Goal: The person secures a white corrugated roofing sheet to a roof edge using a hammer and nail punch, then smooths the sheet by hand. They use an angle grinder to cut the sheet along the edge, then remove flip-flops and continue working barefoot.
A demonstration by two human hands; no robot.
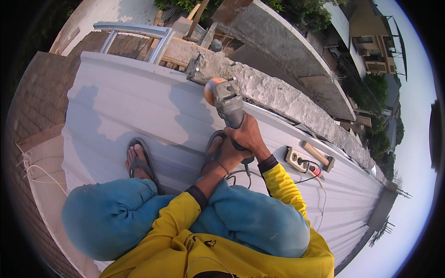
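We're seeing right hand (249,134) and left hand (228,157) gripping the angle grinder (228,103), its disc (210,92) ahead of them; catching the concrete ledge (273,92) could be kicking it toward the sandaled foot (213,144) beside them.

Up on a rooftop worksite now — pale ribbed metal sheeting (153,92) underfoot, rough grey concrete ledge (278,97) at two o'clock, tan wooden-handled hammer (316,152) at three!

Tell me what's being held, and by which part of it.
A grinder: the right hand grips its body, behind the head. The left hand is at its rear end, that grip partly hidden.
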